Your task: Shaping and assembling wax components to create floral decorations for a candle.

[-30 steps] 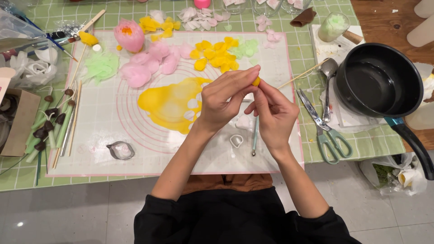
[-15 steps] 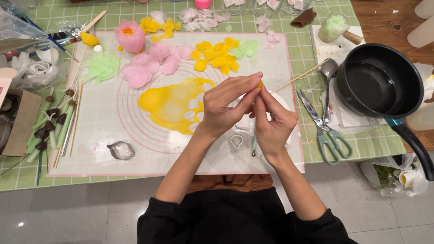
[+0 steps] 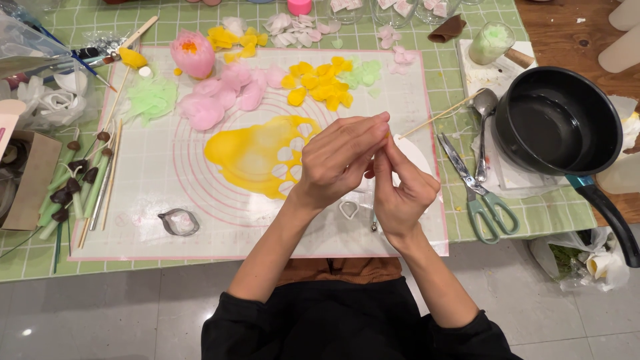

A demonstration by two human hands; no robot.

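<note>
- A thin wooden skewer (image 3: 437, 118) sits just right of the frame's centre, running up and to the right from between the two hands; its lower end is hidden among the fingertips.
- The left hand (image 3: 337, 163) pinches that hidden end, its fingers pressed together and pointing right.
- The right hand (image 3: 400, 190) meets it from below, its thumb and forefinger closed around the same spot; what sits on the tip cannot be made out.
- Beneath the hands lies a white silicone mat (image 3: 153, 200) with pink rings, bearing a flat yellow sheet (image 3: 250, 157) with petal-shaped holes cut out.
- Yellow petals (image 3: 320, 83), pink petals (image 3: 220, 97) and pale green pieces (image 3: 150, 100) lie across the mat's upper part; a pink flower (image 3: 192, 53) stands at the upper left.
- A metal cutter (image 3: 179, 221) rests at the mat's lower left.
- To the right, on the green-checked worktop (image 3: 533, 213), lie green-handled scissors (image 3: 481, 193) and a spoon (image 3: 484, 127), beside a black saucepan (image 3: 557, 123).
- Green stems with dark tips (image 3: 70, 190) lie at the left edge.
</note>
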